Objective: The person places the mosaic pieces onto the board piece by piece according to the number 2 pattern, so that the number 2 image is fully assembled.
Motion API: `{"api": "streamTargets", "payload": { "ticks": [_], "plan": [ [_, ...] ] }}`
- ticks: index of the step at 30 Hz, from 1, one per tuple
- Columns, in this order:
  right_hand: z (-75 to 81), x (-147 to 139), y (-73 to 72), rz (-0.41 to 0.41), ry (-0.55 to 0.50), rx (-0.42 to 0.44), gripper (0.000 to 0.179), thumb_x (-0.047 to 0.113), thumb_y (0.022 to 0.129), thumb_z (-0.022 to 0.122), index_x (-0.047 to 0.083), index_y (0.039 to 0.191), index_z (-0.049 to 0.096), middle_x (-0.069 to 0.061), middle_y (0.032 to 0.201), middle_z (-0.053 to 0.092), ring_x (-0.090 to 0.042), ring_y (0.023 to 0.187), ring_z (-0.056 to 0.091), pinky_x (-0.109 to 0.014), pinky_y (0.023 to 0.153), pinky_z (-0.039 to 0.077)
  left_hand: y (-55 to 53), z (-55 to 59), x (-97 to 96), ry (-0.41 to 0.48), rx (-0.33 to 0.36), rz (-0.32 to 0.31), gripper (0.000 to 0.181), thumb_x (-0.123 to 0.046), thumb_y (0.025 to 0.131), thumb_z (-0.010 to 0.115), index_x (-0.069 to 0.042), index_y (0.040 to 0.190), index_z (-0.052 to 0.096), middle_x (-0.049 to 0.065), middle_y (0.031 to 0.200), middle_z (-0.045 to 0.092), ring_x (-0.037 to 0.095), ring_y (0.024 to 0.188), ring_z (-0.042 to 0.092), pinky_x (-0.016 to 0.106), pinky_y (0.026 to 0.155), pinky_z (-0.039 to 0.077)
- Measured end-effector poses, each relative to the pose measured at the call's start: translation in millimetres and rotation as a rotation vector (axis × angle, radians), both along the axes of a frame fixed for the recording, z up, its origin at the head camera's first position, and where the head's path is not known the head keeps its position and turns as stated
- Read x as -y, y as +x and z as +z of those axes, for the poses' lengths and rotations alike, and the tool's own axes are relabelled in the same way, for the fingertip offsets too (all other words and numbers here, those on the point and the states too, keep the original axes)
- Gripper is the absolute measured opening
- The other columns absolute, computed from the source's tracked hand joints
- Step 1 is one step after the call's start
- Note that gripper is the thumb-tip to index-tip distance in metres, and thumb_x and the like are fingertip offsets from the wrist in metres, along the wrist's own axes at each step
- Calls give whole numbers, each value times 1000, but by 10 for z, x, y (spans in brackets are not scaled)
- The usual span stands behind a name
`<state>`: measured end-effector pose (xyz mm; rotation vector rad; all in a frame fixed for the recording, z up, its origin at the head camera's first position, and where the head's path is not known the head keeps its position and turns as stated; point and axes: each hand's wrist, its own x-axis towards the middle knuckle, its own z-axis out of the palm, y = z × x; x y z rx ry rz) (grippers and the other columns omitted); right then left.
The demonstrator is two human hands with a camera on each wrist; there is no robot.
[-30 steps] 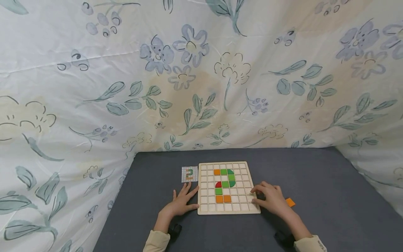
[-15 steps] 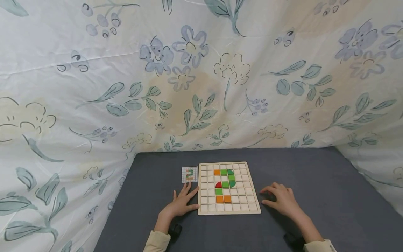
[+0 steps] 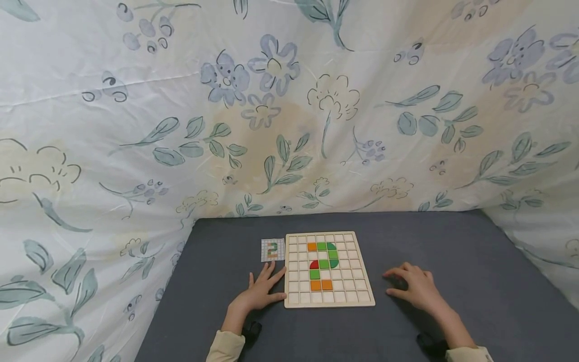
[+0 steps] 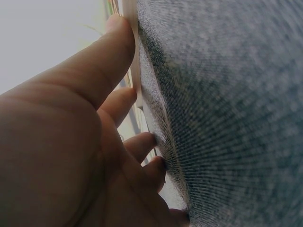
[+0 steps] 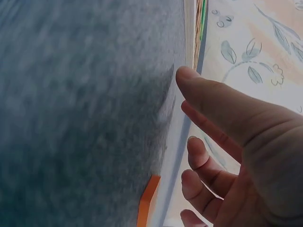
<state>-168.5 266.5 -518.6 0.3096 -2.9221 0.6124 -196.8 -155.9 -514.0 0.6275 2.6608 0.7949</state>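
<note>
A wooden grid board (image 3: 350, 299) lies flat, holding several coloured tiles: orange squares (image 3: 326, 285), green squares (image 3: 314, 274), dark green rounded pieces (image 3: 334, 263) and a red rounded piece (image 3: 314, 264). My left hand (image 3: 258, 294) rests with spread fingers at the board's left side, thumb and index fingertip touching its edge. Beyond its fingertips lies a small printed card (image 3: 272, 250) with a coloured pattern. To the right of the board and apart from it, my right hand (image 3: 418, 287) hovers with loosely bent fingers, nothing between them. An orange tile (image 5: 148, 201) lies on the cloth below it, hidden in the head view.
Dark grey cloth (image 3: 325, 334) covers the table. A floral fabric sheet (image 3: 289, 125) hangs behind it and along both sides. A black device (image 3: 431, 346) is worn at the right wrist, and another black device (image 3: 252, 331) at the left.
My right hand has drawn back rightward from the board's right edge, now covering the loose orange tile in the head view. My left hand and the tiles on the board stay put.
</note>
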Motion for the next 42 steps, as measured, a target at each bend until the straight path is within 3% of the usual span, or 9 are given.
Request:
{"api": "streamTargets", "payload": {
  "ticks": [16,31,42],
  "plan": [
    [23,-213,84,-18,-16,65,39,35,70,79,23,106,68,3,85,49,-13,74,42,-48,72,29,-21,-25,1,5,-4,-1,72,-43,88,59,-17,148,28,17,155,9,39,142,1,71,102,-8],
    [-2,-417,128,-45,-13,133,43,37,69,79,23,108,68,4,86,52,-11,71,43,-35,64,21,-18,-23,-2,0,-10,-2,72,-43,88,59,-16,147,29,18,154,10,39,141,2,71,102,-7],
    [-7,-520,157,-68,-15,125,36,35,69,79,23,101,69,4,85,52,-12,76,46,-38,64,24,-6,-14,-8,-3,-7,4,72,-42,88,59,-17,147,29,17,155,9,39,142,1,70,103,-7]
  ]
}}
